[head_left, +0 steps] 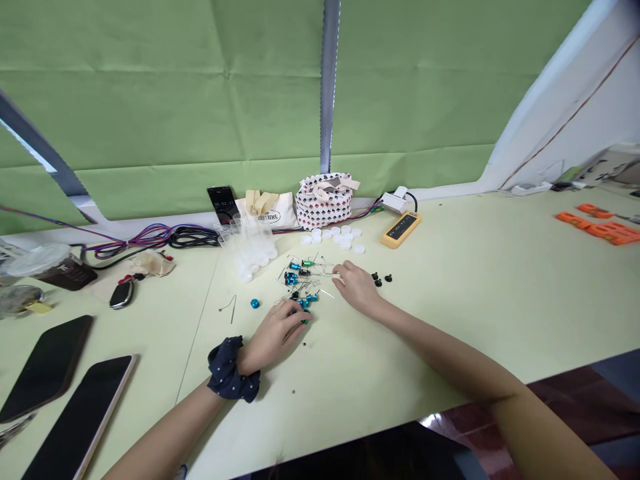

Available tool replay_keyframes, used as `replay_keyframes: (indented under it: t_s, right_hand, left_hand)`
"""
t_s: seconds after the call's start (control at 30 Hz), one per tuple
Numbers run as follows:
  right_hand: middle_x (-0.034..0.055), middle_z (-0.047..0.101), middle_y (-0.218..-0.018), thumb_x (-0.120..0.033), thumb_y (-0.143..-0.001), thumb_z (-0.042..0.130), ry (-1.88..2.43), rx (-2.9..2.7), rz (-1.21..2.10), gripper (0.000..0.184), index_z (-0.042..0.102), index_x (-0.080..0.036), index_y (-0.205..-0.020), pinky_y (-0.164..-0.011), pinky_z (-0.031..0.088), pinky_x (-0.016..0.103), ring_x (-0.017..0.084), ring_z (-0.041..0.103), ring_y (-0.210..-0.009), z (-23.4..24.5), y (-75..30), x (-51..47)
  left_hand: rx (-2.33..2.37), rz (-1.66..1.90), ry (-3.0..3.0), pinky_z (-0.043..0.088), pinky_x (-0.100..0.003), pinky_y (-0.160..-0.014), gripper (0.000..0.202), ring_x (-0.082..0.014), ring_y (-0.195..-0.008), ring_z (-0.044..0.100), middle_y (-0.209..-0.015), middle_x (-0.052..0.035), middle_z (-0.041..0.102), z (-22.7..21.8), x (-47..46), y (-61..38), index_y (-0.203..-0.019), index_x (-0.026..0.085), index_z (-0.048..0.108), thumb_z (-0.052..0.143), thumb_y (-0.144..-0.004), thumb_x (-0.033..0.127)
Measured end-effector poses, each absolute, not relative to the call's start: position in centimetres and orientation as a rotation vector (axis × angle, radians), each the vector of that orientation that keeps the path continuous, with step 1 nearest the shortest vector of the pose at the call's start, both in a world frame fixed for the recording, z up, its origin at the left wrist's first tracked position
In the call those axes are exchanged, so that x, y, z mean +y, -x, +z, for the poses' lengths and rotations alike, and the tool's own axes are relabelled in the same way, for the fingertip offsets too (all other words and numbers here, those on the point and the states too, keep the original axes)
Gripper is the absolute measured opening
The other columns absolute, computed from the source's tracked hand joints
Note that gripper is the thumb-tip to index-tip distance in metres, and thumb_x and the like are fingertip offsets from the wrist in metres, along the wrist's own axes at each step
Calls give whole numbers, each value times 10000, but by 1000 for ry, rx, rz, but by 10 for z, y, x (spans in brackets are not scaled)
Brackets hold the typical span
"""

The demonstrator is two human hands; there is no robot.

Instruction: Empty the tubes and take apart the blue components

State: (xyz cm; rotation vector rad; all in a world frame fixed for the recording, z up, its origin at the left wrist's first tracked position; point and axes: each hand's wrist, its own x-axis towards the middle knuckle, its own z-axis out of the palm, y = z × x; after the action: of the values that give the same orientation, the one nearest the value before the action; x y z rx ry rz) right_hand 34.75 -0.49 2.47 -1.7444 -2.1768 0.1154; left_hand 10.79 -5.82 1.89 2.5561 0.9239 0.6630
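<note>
My left hand (273, 333), with a dark dotted scrunchie (233, 370) at the wrist, rests at the near side of a pile of small parts. Its fingers are curled over blue and green pieces, and what they grip is mostly hidden. Across the pile, my right hand (357, 288) has thumb and forefinger closed at the end of a thin metal rod (324, 274). The pile holds blue metal cylinders (291, 278), a green cylinder (307, 263), black bits and thin bent wires. One round blue knob (255, 303) lies apart on the left, near a bent wire (233, 308).
Clear plastic tubes (247, 247) and white caps (345, 239) lie behind the pile. Black knobs (384, 279) are right of my right hand. A yellow power strip (400, 229), a patterned pouch (324, 203) and a phone with a timer (223, 203) stand farther back. Two phones (83, 417) lie left.
</note>
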Motion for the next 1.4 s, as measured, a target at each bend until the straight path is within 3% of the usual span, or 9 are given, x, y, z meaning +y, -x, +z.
replay_keyframes:
  t_s: [0.23, 0.37, 0.6, 0.83, 0.97, 1.07, 1.17, 1.27, 1.4]
  right_hand:
    - [78, 621, -1059, -167, -901, 469, 1425, -2541, 295, 250, 624, -209, -1092, -793, 390, 236, 178, 570, -1014, 42, -293, 53]
    - [94, 650, -1039, -218, -842, 567, 1469, -2657, 328, 187, 663, -192, -1001, -731, 405, 245, 207, 604, -952, 41, -281, 70]
    - [168, 661, -973, -229, -788, 609, 1613, -2693, 316, 233, 642, -122, -992, -648, 421, 276, 248, 635, -829, 49, -274, 70]
    - [176, 627, -1031, -166, -860, 455, 1594, -2548, 189, 234, 616, -93, -1013, -750, 410, 291, 240, 593, -933, 79, -288, 58]
    - [119, 651, -866, -167, -841, 474, 1438, -2343, 188, 186, 652, -112, -835, -723, 401, 286, 201, 590, -820, 100, -305, 45]
    - [54, 629, -684, -224, -824, 535, 1331, -2184, 333, 152, 645, -142, -756, -639, 402, 279, 158, 566, -651, 106, -319, 33]
    - [27, 602, -609, -310, -790, 614, 1257, -2003, 637, 161, 636, -156, -749, -553, 416, 271, 131, 548, -537, 102, -328, 20]
    - [30, 615, -622, -406, -748, 658, 1180, -1765, 1012, 259, 617, -156, -801, -473, 437, 259, 128, 566, -486, 90, -329, 5]
    - [13, 596, -560, -492, -721, 661, 1165, -1580, 1249, 347, 581, -156, -746, -399, 389, 227, 101, 513, -409, 65, -315, -17]
  left_hand:
    - [926, 564, -2654, 408, -425, -895, 411, -258, -1065, 453, -1180, -112, 504, 14, -57, -106, -1310, 257, 456, 444, -904, 198]
    - [926, 505, -2680, 399, -434, -897, 487, -264, -1093, 433, -1236, -114, 478, 14, -56, -104, -1377, 289, 378, 413, -907, 164]
    - [964, 427, -2759, 368, -435, -891, 554, -270, -1074, 429, -1280, -98, 467, 13, -58, -104, -1406, 348, 323, 379, -903, 124]
    - [990, 434, -2755, 346, -457, -920, 612, -296, -1152, 383, -1378, -73, 423, 10, -55, -103, -1395, 342, 349, 385, -856, 54]
    - [938, 553, -2650, 349, -472, -953, 733, -272, -1156, 382, -1382, -53, 434, 11, -51, -101, -1387, 313, 370, 373, -750, -51]
    - [889, 739, -2499, 377, -468, -946, 681, -240, -1116, 435, -1288, -56, 524, 14, -49, -99, -1306, 289, 475, 331, -746, -71]
    - [952, 946, -2290, 399, -444, -933, 506, -220, -1082, 492, -1161, -72, 595, 20, -50, -99, -1188, 244, 561, 311, -831, -13]
    - [1146, 1073, -2102, 405, -409, -920, 335, -213, -1070, 523, -1160, -85, 587, 26, -53, -100, -1200, 223, 518, 351, -921, 141]
    - [1188, 1068, -2179, 381, -421, -939, 423, -247, -1127, 498, -1263, -106, 524, 29, -59, -104, -1288, 232, 412, 516, -884, 309]
